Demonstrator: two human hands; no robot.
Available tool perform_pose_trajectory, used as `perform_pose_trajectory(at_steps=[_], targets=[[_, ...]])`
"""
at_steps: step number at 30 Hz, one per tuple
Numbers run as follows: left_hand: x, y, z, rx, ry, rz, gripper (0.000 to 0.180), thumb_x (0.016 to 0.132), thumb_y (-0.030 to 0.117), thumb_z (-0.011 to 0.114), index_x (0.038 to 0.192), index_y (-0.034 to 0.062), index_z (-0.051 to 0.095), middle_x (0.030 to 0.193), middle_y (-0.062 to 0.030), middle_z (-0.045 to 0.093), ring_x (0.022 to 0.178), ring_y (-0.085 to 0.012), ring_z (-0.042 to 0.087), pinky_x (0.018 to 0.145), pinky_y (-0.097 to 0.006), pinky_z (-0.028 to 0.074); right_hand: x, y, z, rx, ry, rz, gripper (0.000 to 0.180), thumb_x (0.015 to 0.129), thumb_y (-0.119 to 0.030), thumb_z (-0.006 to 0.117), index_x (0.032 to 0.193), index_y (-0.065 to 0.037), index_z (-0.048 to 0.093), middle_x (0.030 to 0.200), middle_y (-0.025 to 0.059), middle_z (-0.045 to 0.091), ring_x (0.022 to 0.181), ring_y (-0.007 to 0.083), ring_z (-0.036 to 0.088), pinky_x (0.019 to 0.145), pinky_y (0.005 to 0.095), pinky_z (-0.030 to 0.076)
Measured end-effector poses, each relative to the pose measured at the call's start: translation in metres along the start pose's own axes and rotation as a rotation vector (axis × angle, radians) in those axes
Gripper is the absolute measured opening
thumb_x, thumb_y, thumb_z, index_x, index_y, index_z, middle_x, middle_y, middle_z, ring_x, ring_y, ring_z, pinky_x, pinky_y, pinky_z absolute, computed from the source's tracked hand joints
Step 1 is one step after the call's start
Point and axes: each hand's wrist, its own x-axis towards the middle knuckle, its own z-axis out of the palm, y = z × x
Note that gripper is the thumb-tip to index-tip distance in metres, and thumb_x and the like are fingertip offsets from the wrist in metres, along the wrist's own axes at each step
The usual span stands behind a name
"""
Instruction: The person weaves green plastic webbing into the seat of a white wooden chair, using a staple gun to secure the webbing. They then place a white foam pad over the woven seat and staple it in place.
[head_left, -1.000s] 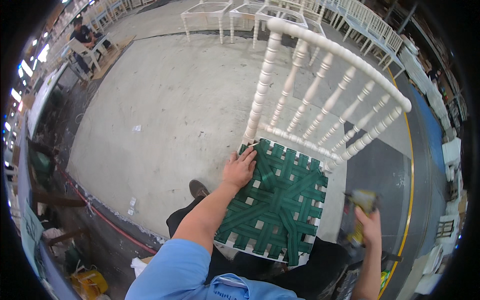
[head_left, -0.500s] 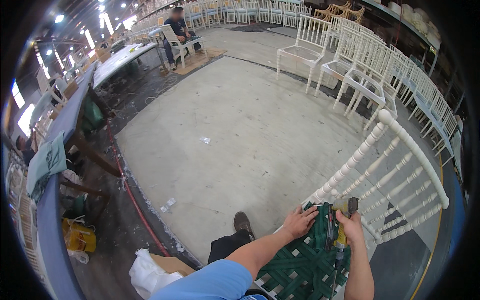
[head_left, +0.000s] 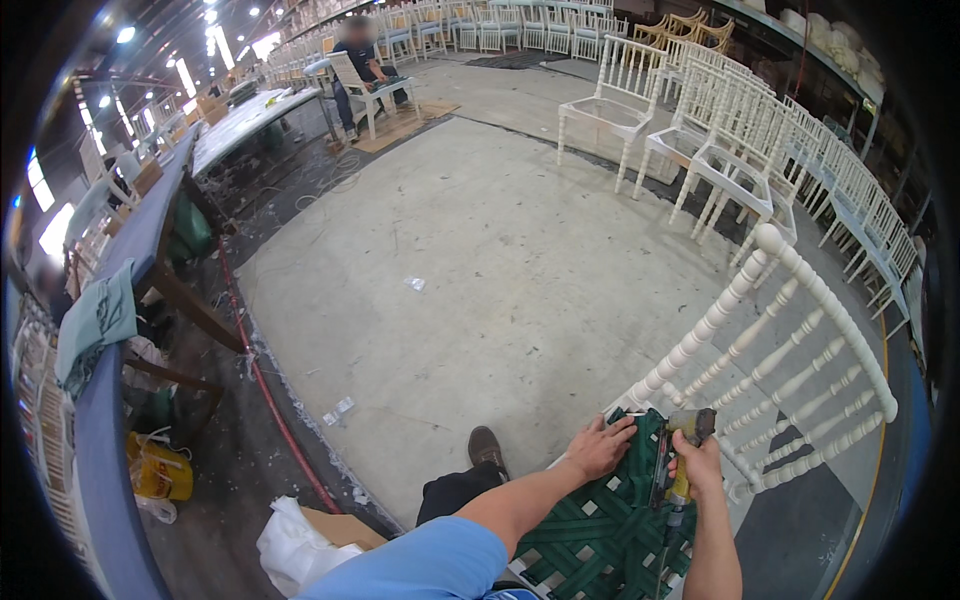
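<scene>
Staple gun [head_left: 679, 490] has come in from beside the chair's right edge a second ago to over the webbed seat; versus half a second ago it barely shifts. View has swung too, so the white spindle-back chair [head_left: 700, 335] now sits lower right, in front of the person.

Right hand [head_left: 697, 463] is wrapped around the yellow staple gun's handle, gripping it, tool's head end toward the backrest. Can't tell whether its nose touches the seat. Left hand [head_left: 600, 446] is open, laid palm-down on the green woven webbing [head_left: 610, 525] at the seat's rear left corner, fingers extended, near the foot of the back post.

Brown shoe [head_left: 486, 449] on the concrete floor [head_left: 450, 240], left of the chair. White plastic bag [head_left: 295, 540] lower left. Red hose [head_left: 275, 405] runs along the floor near the blue-topped bench [head_left: 95, 440], with a grey-green cloth [head_left: 95, 330] draped over it and a yellow bucket [head_left: 160, 470] just beside. White chair frames [head_left: 610, 112] stand upper right; seated co-worker [head_left: 358, 62] upper left.
</scene>
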Motion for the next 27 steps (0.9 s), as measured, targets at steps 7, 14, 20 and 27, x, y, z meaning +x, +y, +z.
perform_pose_trajectory(at_steps=[7, 14, 20, 27], targets=[[0.000, -0.001, 0.002, -0.038, -0.048, -0.036, 0.047, 0.104, 0.030, 0.060, 0.150, 0.0238, 0.056, 0.162, 0.0033, 0.050, 0.123, -0.0386, 0.057, 0.092, -0.049, 0.056, -0.004, -0.003, -0.003, -0.014, 0.037, -0.003, 0.031, 0.099, -0.024, 0.079, 0.114, -0.003, 0.064, 0.089, 0.0042, 0.065, 0.055, 0.0149, 0.061, 0.046, 0.0305, 0.050], [0.007, -0.006, 0.015, -0.103, 0.041, 0.032, 0.044, 0.101, 0.023, 0.062, 0.145, 0.0206, 0.061, 0.153, -0.0043, 0.061, 0.115, -0.0439, 0.064, 0.095, -0.053, 0.055, -0.001, 0.000, -0.009, 0.055, 0.001, -0.087, 0.025, 0.098, -0.024, 0.080, 0.111, -0.006, 0.070, 0.081, 0.0010, 0.065, 0.055, 0.0126, 0.058, 0.047, 0.0297, 0.045], [0.006, -0.001, 0.014, 0.027, -0.062, -0.056, 0.043, 0.103, 0.031, 0.060, 0.146, 0.0220, 0.062, 0.157, 0.0051, 0.056, 0.129, -0.0421, 0.057, 0.102, -0.050, 0.055, 0.011, 0.006, -0.007, -0.080, -0.026, -0.029, 0.035, 0.097, -0.032, 0.080, 0.112, -0.002, 0.069, 0.084, 0.0019, 0.067, 0.057, 0.0113, 0.060, 0.048, 0.0295, 0.048], [0.008, 0.000, 0.010, -0.033, -0.045, -0.053, 0.044, 0.104, 0.034, 0.060, 0.147, 0.0235, 0.061, 0.161, 0.0082, 0.052, 0.131, -0.0384, 0.053, 0.102, -0.050, 0.054, 0.029, 0.005, 0.013, -0.223, -0.062, -0.008, 0.038, 0.097, -0.033, 0.079, 0.110, 0.001, 0.067, 0.084, 0.0057, 0.069, 0.058, 0.0134, 0.063, 0.049, 0.0310, 0.051]])
